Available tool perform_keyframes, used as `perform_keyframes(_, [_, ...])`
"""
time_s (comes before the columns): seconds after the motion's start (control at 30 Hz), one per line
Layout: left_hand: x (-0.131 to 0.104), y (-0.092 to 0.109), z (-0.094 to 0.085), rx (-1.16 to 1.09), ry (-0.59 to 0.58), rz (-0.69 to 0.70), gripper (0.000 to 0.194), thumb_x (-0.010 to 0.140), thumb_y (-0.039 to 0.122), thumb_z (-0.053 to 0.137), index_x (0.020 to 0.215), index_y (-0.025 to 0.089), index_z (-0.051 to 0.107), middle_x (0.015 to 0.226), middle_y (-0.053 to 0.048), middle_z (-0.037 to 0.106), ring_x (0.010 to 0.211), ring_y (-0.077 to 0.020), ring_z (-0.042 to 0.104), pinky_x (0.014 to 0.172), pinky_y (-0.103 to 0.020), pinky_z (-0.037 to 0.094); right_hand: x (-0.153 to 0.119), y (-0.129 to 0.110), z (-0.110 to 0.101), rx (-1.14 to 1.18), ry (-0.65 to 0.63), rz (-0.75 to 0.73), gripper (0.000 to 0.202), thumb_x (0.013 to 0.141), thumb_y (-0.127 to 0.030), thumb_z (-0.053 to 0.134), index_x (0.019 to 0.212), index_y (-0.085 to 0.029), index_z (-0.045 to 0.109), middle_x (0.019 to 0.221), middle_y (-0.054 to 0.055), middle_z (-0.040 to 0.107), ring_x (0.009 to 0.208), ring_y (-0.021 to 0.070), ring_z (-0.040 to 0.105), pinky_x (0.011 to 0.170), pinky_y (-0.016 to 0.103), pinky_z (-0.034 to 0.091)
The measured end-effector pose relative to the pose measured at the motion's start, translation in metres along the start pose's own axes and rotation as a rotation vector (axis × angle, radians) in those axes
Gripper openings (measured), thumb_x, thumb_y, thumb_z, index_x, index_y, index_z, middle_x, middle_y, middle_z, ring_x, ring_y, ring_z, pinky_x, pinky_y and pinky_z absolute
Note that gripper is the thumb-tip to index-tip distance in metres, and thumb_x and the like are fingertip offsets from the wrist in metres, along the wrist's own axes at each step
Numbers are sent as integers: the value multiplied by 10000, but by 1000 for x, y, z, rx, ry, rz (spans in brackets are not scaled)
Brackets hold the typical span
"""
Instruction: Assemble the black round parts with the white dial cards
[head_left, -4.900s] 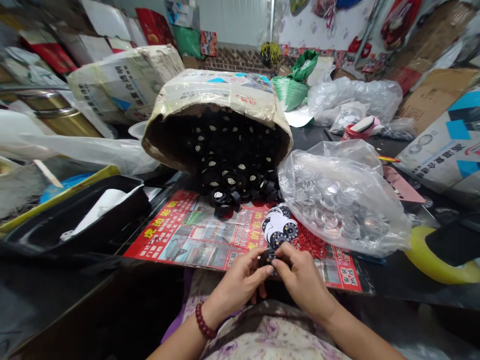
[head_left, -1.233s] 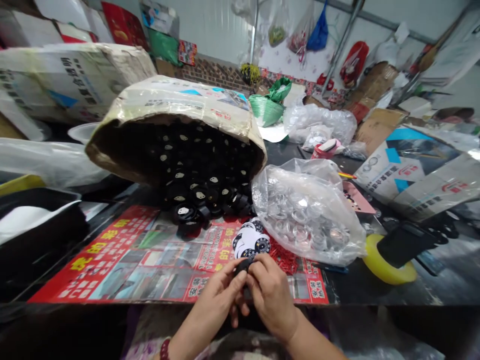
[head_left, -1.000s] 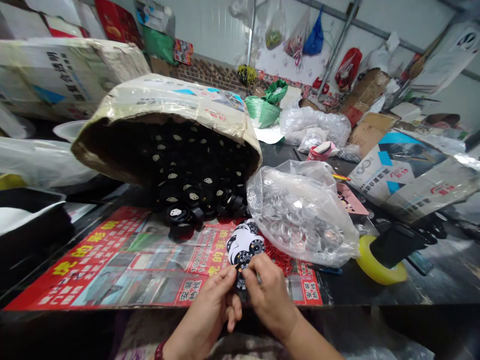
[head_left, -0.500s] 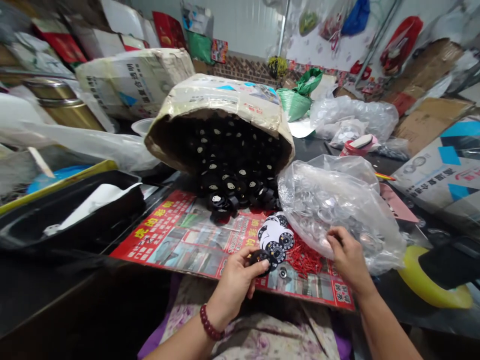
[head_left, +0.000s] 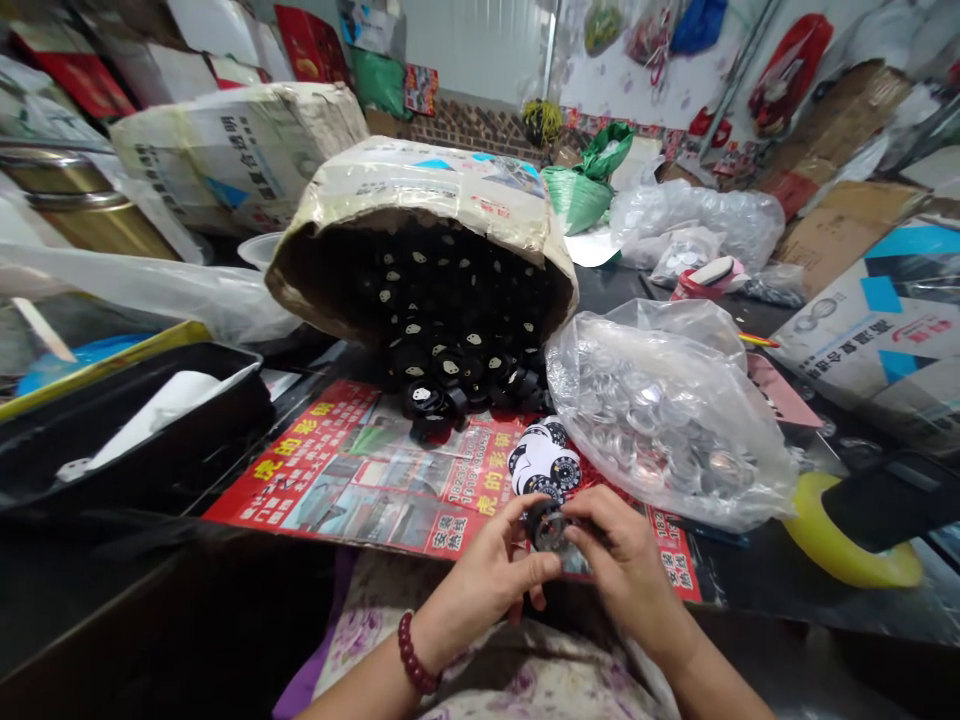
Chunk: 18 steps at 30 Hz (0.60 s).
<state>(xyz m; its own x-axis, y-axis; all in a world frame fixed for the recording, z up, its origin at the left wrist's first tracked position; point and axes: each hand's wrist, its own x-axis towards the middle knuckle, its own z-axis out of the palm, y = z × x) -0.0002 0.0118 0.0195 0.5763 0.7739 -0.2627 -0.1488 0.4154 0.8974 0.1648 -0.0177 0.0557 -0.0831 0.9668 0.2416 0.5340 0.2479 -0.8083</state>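
My left hand (head_left: 487, 560), a bead bracelet on its wrist, grips a small black round dial housing (head_left: 535, 512) above the front of the red printed board (head_left: 420, 530). Over the housing's face lies a clear round cover (head_left: 553, 533), pinched at its right side by the fingers of my right hand (head_left: 630, 565). Whether the cover is seated cannot be made out. Just beyond my fingers is a spread of black-and-white dial discs (head_left: 536, 455). The thin red pieces behind my right hand are mostly hidden.
A tipped carton (head_left: 427, 165) spills black round housings (head_left: 450, 365) onto the board. At right lies a plastic bag (head_left: 637, 410) of clear covers, with a yellow tape roll (head_left: 840, 550) in front. A black tray (head_left: 225, 400) stands at left.
My right hand has moved left from the bag of covers to my left hand, bringing a clear cover onto the black housing. The view has shifted slightly.
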Motion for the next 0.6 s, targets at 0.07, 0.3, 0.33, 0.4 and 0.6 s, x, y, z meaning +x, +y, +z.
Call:
perform_keyframes(0.07, [-2,0,-1,49,11,18,541,728,347,691,1195,232,443,807,10,590,428,-64,534,307,-141,345,3,1,8,0,22,-41,169,857,-167,492,926,-201,643,940,64,586,828,172,581,725,279,469])
perform_keyframes(0.3, [-8,-1,-1,381,67,227,259,798,306,597,1034,198,590,818,-20,632,608,-131,568,556,-234,461,-1,8,14,319,-156,245,200,811,-234,568,996,-185,626,924,34,663,875,195,603,789,308,465])
perform_keyframes(0.33, [-9,-1,0,415,77,264,244,801,303,593,1018,192,598,836,-30,640,704,-161,585,633,-252,471,-2,7,16,330,-133,248,169,809,-235,564,955,-178,630,886,30,660,849,190,600,761,295,464])
perform_keyframes(0.4, [-9,-2,0,415,90,290,237,811,308,583,1014,186,595,872,-40,647,818,-190,584,724,-273,465,-1,4,20,320,-74,242,138,807,-231,556,911,-174,627,844,22,652,806,179,593,716,273,456])
perform_keyframes(0.6, [-12,-9,-9,74,151,179,268,777,310,631,1022,210,592,836,-9,625,713,-134,579,648,-220,469,5,3,27,331,-193,211,249,818,-200,538,1059,-206,603,1025,32,657,968,196,590,861,314,438])
